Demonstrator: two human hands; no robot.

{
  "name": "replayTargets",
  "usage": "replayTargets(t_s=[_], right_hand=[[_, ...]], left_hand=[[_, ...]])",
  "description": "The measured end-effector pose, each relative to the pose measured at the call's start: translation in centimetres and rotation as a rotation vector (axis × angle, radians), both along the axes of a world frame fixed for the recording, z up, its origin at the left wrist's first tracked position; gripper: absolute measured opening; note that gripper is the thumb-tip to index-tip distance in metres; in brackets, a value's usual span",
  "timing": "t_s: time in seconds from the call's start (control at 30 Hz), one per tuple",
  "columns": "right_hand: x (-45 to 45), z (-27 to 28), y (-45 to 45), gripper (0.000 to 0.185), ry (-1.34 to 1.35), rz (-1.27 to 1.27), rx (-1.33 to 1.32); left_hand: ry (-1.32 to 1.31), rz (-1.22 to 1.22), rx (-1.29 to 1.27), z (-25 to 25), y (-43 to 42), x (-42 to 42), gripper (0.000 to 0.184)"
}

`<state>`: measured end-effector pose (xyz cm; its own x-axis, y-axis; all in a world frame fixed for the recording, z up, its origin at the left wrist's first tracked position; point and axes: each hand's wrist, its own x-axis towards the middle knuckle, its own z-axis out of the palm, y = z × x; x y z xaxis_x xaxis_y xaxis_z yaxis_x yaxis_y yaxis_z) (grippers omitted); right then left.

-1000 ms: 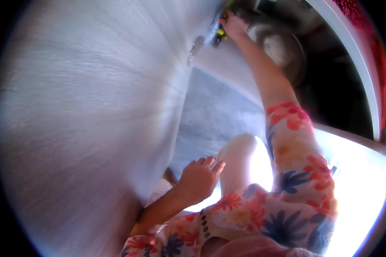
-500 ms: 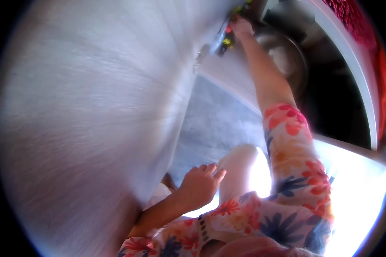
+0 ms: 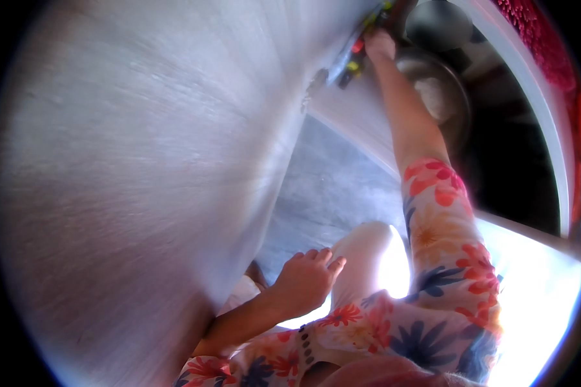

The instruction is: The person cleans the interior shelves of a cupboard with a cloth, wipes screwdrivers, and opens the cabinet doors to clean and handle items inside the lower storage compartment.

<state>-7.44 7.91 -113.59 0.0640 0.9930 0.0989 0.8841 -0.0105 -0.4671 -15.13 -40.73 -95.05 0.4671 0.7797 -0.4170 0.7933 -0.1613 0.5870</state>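
My right arm reaches far forward, and my right hand (image 3: 379, 45) is at a cluster of small bottle-like things (image 3: 352, 68) with yellow, red and dark parts. They stand at the edge of a pale shelf. The fingers are blurred and partly hidden, so whether they grip anything does not show. Close to my lap, my left hand (image 3: 303, 282) hovers by my knee (image 3: 366, 248), fingers loosely bent and a little apart, holding nothing. A round metal bowl or pan (image 3: 461, 106) with a whitish thing (image 3: 430, 98) in it lies right of my right forearm.
A large pale panel (image 3: 142, 161) fills the left side. Behind the bowl stands a round grey pot-like thing (image 3: 438, 26). A white curved edge (image 3: 549, 122) borders the dark space at right, with red fabric-like material (image 3: 536, 39) beyond. Grey floor (image 3: 329, 174) shows below.
The view has shifted slightly, so the shelf things and my right hand appear a little further right. My right hand stays at the same cluster; my left hand has barely moved.
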Motion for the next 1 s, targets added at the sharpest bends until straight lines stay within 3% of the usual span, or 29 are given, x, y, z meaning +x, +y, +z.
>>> replayTargets(t_s=[0.27, 0.37, 0.47, 0.57, 0.77, 0.83, 0.9, 1.0], right_hand=[[0.3, -1.2, -4.7, 0.031, 0.153, 0.124, 0.101], [0.7, -0.2, -4.7, 0.029, 0.328, 0.109, -0.005], [1.2, -3.5, -2.5, 0.026, 0.223, -0.126, 0.117], [0.2, -2.1, -3.5, 0.027, 0.060, -0.108, -0.153], [0.9, -4.0, -7.9, 0.046, 0.001, 0.067, -0.238], [1.2, -10.9, -4.7, 0.055, -0.252, 0.162, -0.236], [0.6, -8.9, -6.5, 0.057, -0.180, 0.089, -0.301], [1.3, -10.8, -3.9, 0.058, -0.286, 0.269, -0.461]], left_hand=[[0.008, -0.022, -0.033, -0.1, 0.3, 0.4, 0.037], [0.006, -0.018, -0.020, 0.3, 0.4, 0.2, 0.037], [0.013, -0.020, -0.024, 0.4, 0.5, 0.3, 0.037], [0.004, -0.027, -0.024, 0.3, 0.5, 0.2, 0.037], [0.014, -0.020, -0.011, 0.2, 0.6, 0.8, 0.037], [0.002, -0.022, 0.019, -0.1, 0.4, 0.7, 0.037], [0.002, -0.025, 0.010, -0.1, 0.4, 0.7, 0.037], [0.013, -0.031, -0.024, 0.4, 0.7, 0.6, 0.037]])
